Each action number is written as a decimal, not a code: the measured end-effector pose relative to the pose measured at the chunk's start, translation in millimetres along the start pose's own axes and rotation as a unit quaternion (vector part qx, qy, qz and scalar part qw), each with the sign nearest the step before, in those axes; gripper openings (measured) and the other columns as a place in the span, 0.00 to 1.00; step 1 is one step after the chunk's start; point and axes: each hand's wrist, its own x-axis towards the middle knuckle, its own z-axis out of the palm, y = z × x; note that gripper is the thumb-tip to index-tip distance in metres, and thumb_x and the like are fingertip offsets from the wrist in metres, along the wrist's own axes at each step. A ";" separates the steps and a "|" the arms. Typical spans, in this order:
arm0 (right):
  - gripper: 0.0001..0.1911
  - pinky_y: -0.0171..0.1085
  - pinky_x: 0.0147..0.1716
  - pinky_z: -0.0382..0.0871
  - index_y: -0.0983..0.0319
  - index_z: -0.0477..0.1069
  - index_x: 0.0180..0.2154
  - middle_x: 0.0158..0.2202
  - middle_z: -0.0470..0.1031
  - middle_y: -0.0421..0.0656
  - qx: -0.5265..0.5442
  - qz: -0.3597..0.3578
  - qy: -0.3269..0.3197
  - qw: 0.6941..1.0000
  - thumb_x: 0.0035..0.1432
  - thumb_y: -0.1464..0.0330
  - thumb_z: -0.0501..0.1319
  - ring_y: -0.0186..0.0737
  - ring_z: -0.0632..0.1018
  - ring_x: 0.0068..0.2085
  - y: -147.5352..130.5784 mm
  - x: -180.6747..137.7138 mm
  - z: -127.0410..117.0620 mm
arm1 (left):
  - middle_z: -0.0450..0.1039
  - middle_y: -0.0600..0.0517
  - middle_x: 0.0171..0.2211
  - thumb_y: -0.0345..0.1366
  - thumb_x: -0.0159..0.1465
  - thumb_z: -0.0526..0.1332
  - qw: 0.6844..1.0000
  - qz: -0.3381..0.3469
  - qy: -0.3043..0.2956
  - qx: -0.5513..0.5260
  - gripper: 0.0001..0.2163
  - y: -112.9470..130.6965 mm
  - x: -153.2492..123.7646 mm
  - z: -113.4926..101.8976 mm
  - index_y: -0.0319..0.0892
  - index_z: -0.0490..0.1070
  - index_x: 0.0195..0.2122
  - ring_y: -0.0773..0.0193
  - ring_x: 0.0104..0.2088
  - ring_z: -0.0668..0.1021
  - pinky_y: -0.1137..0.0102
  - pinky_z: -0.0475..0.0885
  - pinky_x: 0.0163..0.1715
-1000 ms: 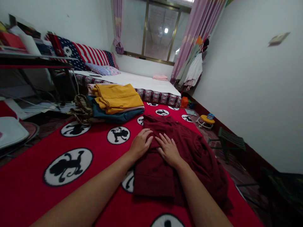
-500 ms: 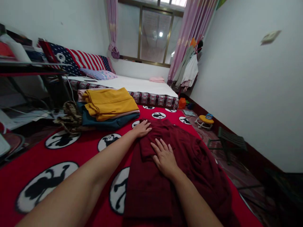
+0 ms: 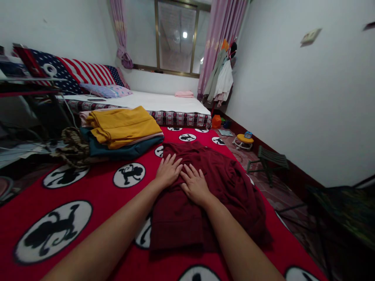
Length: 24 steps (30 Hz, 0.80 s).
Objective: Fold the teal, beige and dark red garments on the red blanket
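A dark maroon garment [image 3: 222, 187] lies partly folded on a red blanket [image 3: 96, 195] printed with black-and-white monkey circles. My left hand [image 3: 167, 171] rests flat on the garment's left side, fingers spread and open. Right beside it, my right hand [image 3: 195, 185] lies palm down on the cloth with its fingers stretched out. The two hands nearly touch. The garment's right side is bunched in loose folds.
A stack of folded clothes [image 3: 123, 130], mustard yellow on top, sits at the blanket's far left. Behind it stands a bed [image 3: 164, 103] with a flag-patterned pillow. A small green folding stool [image 3: 268, 160] and a yellow toy [image 3: 244, 139] stand on the floor at right.
My left hand drew back from the garment's far left edge to lie beside my right hand. The view shifted slightly to the right.
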 end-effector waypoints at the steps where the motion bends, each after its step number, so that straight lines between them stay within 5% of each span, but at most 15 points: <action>1: 0.29 0.58 0.65 0.41 0.55 0.55 0.65 0.70 0.47 0.43 0.005 0.000 -0.002 1.000 0.64 0.60 0.52 0.48 0.47 0.70 -0.2 0.1 -0.7 | 0.47 0.46 0.69 0.45 0.71 0.44 1.000 -0.012 0.010 -0.001 0.23 -2.2 -7.6 2.7 0.48 0.58 0.65 0.49 0.69 0.50 0.49 0.48 0.64; 4: 0.30 0.59 0.64 0.42 0.58 0.58 0.64 0.69 0.49 0.46 0.040 -0.007 -0.013 0.999 0.62 0.59 0.56 0.51 0.49 0.69 0.9 0.8 -6.1 | 0.44 0.46 0.70 0.47 0.70 0.45 0.999 -0.035 0.019 -0.008 0.25 -6.7 -19.8 4.8 0.47 0.56 0.66 0.48 0.69 0.49 0.49 0.49 0.64; 7: 0.25 0.47 0.62 0.56 0.59 0.67 0.58 0.63 0.63 0.47 0.133 -0.017 -0.003 0.991 0.59 0.61 0.60 0.46 0.64 0.63 7.6 -3.0 -23.5 | 0.45 0.46 0.70 0.48 0.70 0.46 0.999 -0.038 0.026 -0.003 0.25 -6.8 -21.9 3.2 0.48 0.56 0.66 0.49 0.69 0.50 0.50 0.50 0.64; 11: 0.15 0.35 0.46 0.70 0.57 0.74 0.48 0.45 0.80 0.43 0.138 0.096 0.089 0.982 0.62 0.63 0.57 0.39 0.79 0.46 32.3 -27.3 -71.8 | 0.47 0.47 0.69 0.49 0.70 0.46 0.999 -0.038 0.036 0.003 0.25 -5.4 -21.5 3.7 0.48 0.58 0.66 0.49 0.68 0.51 0.50 0.51 0.64; 14: 0.16 0.43 0.42 0.69 0.58 0.76 0.43 0.42 0.80 0.49 -0.082 0.268 0.097 0.955 0.61 0.56 0.57 0.50 0.79 0.44 61.3 -59.2 -110.5 | 0.47 0.47 0.69 0.48 0.69 0.47 0.998 -0.040 0.043 0.006 0.25 -5.0 -21.5 5.6 0.48 0.59 0.65 0.49 0.68 0.52 0.51 0.52 0.64; 17: 0.27 0.47 0.38 0.68 0.63 0.76 0.41 0.42 0.78 0.57 -0.201 0.360 -0.011 0.911 0.57 0.47 0.56 0.60 0.78 0.44 89.1 -92.3 -128.2 | 0.48 0.46 0.69 0.47 0.69 0.49 0.998 -0.040 0.057 0.005 0.24 -4.3 -22.0 7.6 0.47 0.60 0.64 0.48 0.68 0.53 0.50 0.53 0.63; 21: 0.13 0.40 0.34 0.65 0.60 0.76 0.32 0.36 0.79 0.49 -0.150 0.318 -0.077 0.933 0.54 0.58 0.60 0.50 0.79 0.39 112.2 -122.2 -117.4 | 0.53 0.43 0.67 0.45 0.68 0.52 0.995 -0.034 0.088 -0.018 0.23 -3.8 -23.2 9.6 0.45 0.64 0.62 0.46 0.67 0.56 0.48 0.55 0.63; 24: 0.08 0.35 0.29 0.62 0.62 0.70 0.20 0.21 0.72 0.42 0.003 0.308 0.034 0.951 0.49 0.68 0.60 0.41 0.75 0.29 123.2 -128.5 -110.7 | 0.60 0.40 0.64 0.41 0.66 0.56 0.986 -0.026 0.150 -0.075 0.20 -4.7 -24.2 7.6 0.41 0.69 0.57 0.45 0.64 0.61 0.49 0.58 0.61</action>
